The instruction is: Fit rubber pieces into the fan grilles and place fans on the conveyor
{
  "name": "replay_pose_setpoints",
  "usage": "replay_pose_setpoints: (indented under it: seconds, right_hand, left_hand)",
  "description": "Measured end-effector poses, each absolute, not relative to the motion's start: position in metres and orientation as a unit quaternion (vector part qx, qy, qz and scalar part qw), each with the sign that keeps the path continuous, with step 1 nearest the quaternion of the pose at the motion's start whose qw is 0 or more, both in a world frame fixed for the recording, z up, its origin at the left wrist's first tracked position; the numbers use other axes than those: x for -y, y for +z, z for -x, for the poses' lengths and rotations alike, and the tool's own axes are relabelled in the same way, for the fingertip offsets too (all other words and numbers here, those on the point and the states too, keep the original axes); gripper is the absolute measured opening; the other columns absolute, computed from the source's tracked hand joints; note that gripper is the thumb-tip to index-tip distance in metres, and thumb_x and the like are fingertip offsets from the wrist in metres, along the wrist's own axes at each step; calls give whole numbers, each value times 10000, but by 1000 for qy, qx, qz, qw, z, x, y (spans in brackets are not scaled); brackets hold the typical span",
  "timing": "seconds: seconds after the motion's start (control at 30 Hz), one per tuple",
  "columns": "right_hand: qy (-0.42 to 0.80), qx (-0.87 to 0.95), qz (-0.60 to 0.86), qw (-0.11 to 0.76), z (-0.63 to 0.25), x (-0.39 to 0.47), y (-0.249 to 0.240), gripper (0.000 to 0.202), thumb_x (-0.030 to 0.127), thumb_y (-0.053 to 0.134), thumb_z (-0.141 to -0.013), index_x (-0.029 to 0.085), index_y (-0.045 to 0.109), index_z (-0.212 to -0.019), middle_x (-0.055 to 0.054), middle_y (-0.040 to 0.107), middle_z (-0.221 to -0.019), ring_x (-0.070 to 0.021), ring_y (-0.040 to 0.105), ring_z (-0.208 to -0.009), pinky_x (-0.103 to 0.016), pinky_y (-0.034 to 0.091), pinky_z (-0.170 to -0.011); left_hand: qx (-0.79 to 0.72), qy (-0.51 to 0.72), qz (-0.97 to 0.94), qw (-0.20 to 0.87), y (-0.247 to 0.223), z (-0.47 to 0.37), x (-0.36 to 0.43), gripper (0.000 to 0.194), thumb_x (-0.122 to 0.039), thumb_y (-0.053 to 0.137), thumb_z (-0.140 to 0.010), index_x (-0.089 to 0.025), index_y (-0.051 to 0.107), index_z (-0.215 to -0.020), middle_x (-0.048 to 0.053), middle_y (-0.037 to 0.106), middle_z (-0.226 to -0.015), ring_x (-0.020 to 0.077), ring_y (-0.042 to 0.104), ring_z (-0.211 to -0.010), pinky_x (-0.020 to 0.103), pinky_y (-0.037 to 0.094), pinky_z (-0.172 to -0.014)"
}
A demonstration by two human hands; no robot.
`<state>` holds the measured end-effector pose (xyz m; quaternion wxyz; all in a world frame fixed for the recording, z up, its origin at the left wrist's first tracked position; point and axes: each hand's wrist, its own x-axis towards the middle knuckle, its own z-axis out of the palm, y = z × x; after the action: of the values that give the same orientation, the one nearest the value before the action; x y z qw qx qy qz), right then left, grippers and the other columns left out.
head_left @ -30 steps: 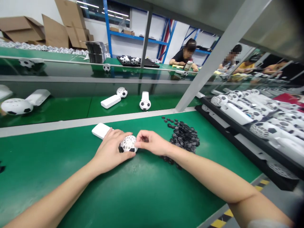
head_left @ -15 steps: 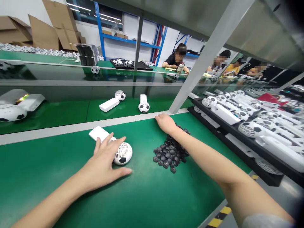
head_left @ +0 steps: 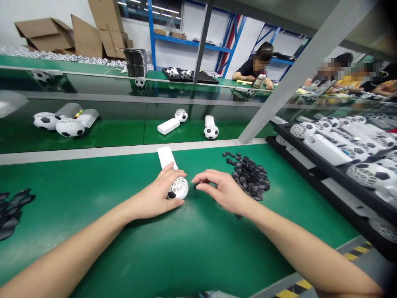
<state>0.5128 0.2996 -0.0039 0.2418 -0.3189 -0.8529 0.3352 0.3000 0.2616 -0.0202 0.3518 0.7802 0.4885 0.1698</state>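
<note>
My left hand is closed around the round football-patterned head of a white device, which lies on the green work surface with its flat white handle pointing away. Just right of that head, my right hand pinches a small black piece between thumb and fingers. Behind the right wrist spreads a pile of small black pieces.
Black trays full of similar white devices stand at the right, beside a slanted metal post. More devices lie on the green belt beyond the pale rail. Larger black pieces lie far left. People sit across the line.
My right hand has come back from the rail to beside the device and now holds a black piece. My left hand has closed on the device, whose handle has turned. The view has shifted left.
</note>
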Motion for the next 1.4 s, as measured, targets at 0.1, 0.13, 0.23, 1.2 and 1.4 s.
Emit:
replay_pose_setpoints:
  seconds: [0.1, 0.13, 0.23, 1.2, 1.4]
  right_hand:
    - [360, 862, 297, 197, -511, -297, -3, 203, 167, 462, -862, 223, 606, -994, -24, 593, -917, -120, 552, -857, -254, 446, -780]
    - [353, 866, 296, 192, -512, -297, -3, 197, 160, 457, -863, 217, 609, -975, -25, 589, -914, -122, 547, -869, -258, 439, -793]
    - [339, 861, 328, 193, -512, -297, -5, 120, 165, 474, -850, 197, 588, -876, -13, 604, -873, -125, 556, -823, -261, 438, -754]
    - [602, 681, 351, 223, -490, -308, -27, 130, 268, 628, -719, 155, 564, -730, 26, 522, -685, -98, 475, -641, -248, 382, -646]
    - [654, 632, 351, 223, -486, -307, -29, 206, 312, 649, -703, 161, 514, -732, 37, 521, -680, -91, 481, -634, -238, 381, -635]
  left_hand:
    - [-478, 172, -782, 362, -22, -300, -262, 516, -312, 540, -789, -248, 333, -1257, 39, 265, -1406, 262, -20, -1340, 475, 176, -1075]
    - [-477, 171, -781, 364, -21, -300, -263, 515, -311, 541, -790, -249, 333, -1257, 39, 253, -1413, 260, -23, -1341, 474, 179, -1074]
    - [-480, 168, -780, 364, -20, -299, -263, 517, -297, 546, -784, -246, 337, -1254, 43, 239, -1419, 261, -30, -1340, 473, 182, -1071]
    - [-523, 259, -748, 315, -28, -313, -261, 369, -356, 564, -763, -231, 478, -1100, 46, 499, -1221, 273, 105, -1332, 456, 235, -1052]
    - [-520, 269, -740, 332, -26, -314, -261, 309, -308, 533, -771, -237, 494, -1069, 31, 506, -1217, 260, 108, -1334, 448, 241, -1056]
